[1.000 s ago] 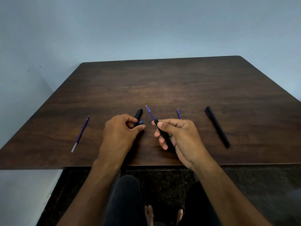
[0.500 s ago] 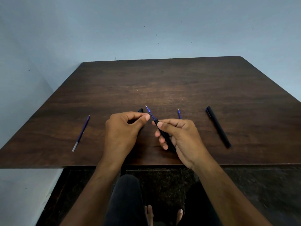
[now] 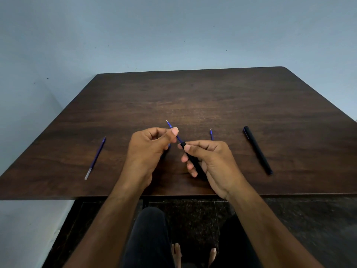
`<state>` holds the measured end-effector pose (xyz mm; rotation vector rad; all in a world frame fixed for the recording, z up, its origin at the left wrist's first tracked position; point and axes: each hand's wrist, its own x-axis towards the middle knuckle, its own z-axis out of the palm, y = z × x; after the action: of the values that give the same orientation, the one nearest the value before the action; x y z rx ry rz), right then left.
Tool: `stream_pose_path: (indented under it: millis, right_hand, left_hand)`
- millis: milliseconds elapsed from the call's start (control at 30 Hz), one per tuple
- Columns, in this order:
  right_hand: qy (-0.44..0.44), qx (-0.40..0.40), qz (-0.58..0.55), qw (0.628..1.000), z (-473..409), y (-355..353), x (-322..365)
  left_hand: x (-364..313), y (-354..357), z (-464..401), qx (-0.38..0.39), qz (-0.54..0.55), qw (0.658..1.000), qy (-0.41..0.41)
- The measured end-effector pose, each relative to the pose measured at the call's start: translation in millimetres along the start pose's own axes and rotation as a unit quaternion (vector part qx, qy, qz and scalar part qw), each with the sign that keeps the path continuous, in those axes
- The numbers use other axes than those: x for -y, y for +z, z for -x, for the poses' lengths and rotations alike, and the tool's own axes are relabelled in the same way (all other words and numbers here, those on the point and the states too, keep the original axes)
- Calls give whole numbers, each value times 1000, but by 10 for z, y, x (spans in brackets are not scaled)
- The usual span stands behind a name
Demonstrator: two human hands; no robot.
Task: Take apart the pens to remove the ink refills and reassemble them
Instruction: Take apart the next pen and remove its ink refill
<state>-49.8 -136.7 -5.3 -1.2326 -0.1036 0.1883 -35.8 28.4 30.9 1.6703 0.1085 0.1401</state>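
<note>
My right hand (image 3: 214, 163) is closed around a black pen barrel (image 3: 194, 161), held tilted over the table's near edge. A blue ink refill (image 3: 170, 126) sticks out of the barrel's upper end, tip pointing up and left. My left hand (image 3: 148, 151) is beside it, and its thumb and curled forefinger pinch the refill just above the barrel. The black pen part that lay under my left hand is hidden behind it; only a sliver of blue (image 3: 169, 145) shows.
On the dark wooden table (image 3: 193, 97) a loose blue refill (image 3: 95, 157) lies at the left. Another blue refill tip (image 3: 211, 134) pokes out behind my right hand. A whole black pen (image 3: 257, 149) lies at the right. A wall stands behind the table.
My left hand has lifted off the black pen part on the table and moved right and up onto the refill. My right hand has kept the barrel nearly still.
</note>
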Motion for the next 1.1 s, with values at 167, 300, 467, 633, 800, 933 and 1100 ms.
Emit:
stream_pose_path:
  millis: [167,300,467,633,800,933,1100]
  right_hand:
    - [5,-2,2,1000,-1,12,-4]
    - [6,-7,5,1000,17,34,24]
    - [13,1,23,1000,43,61,69]
    - [21,20,55,998,43,89,99]
    - [29,40,67,997,7,199,135]
    - [22,43,96,994,-29,329,135]
    - [23,39,119,992,-98,510,98]
  left_hand:
    - [-10,-26,-42,-31,45,998,20]
    - [-20,-84,-109,-54,45,997,45]
    - [-36,-167,-158,-94,48,991,83]
    - [-69,-344,-203,-135,43,986,89]
    - [-63,-565,-226,-149,-22,985,90]
    - [-29,-832,-265,-164,-177,965,99]
    - [50,-1049,-303,-191,-288,933,100]
